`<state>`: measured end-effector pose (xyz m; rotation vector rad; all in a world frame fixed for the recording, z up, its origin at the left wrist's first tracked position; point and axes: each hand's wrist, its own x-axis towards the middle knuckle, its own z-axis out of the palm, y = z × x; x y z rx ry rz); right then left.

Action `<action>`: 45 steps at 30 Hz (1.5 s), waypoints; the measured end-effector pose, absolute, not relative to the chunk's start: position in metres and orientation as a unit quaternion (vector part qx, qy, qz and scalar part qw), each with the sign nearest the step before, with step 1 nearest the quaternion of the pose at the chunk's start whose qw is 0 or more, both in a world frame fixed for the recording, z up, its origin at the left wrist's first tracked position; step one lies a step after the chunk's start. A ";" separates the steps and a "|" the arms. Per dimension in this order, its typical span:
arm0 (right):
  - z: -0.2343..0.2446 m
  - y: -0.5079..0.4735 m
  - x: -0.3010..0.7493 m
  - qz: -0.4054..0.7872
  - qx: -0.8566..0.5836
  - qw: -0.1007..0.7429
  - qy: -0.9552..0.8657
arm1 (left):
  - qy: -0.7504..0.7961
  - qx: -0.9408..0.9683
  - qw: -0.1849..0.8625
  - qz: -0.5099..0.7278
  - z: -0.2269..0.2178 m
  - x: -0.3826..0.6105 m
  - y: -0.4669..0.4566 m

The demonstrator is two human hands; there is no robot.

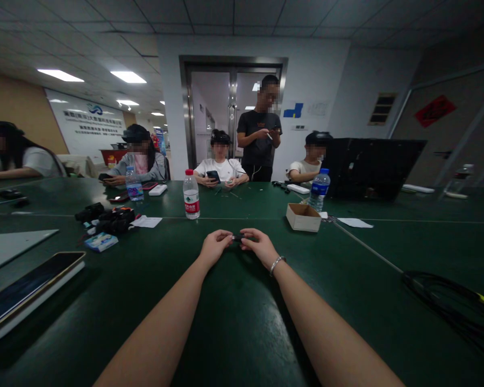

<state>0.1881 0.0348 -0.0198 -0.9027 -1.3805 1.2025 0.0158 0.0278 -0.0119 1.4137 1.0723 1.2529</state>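
Both my hands meet over the green table (234,312), pinching one small black object (237,237) between them. My left hand (215,247) is closed on its left end, where a paler bit shows by the fingertips. On the other end, my right hand (262,247) grips with thumb and fingers, a silver bracelet (277,264) round its wrist. The object is too small and dark to name its kind, and the fingers cover part of it.
Beyond my hands stand a red-capped bottle (191,196), an open cardboard box (303,217) and a blue-capped bottle (319,191). Black gear (113,219) and a phone (32,287) lie left, a coiled cable (439,295) right. Several people sit or stand behind the table.
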 end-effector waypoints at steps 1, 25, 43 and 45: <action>-0.020 0.035 0.188 0.504 -0.376 0.524 -0.574 | 0.436 0.578 0.465 0.510 -0.012 0.016 0.028; -0.020 0.035 0.190 0.505 -0.355 0.522 -0.588 | 0.505 0.586 0.426 0.469 -0.013 0.018 0.030; -0.016 0.032 0.190 0.534 -0.347 0.518 -0.571 | 0.522 0.568 0.432 0.467 -0.015 0.019 0.034; -0.015 0.031 0.190 0.544 -0.351 0.523 -0.554 | 0.503 0.567 0.445 0.477 -0.015 0.019 0.033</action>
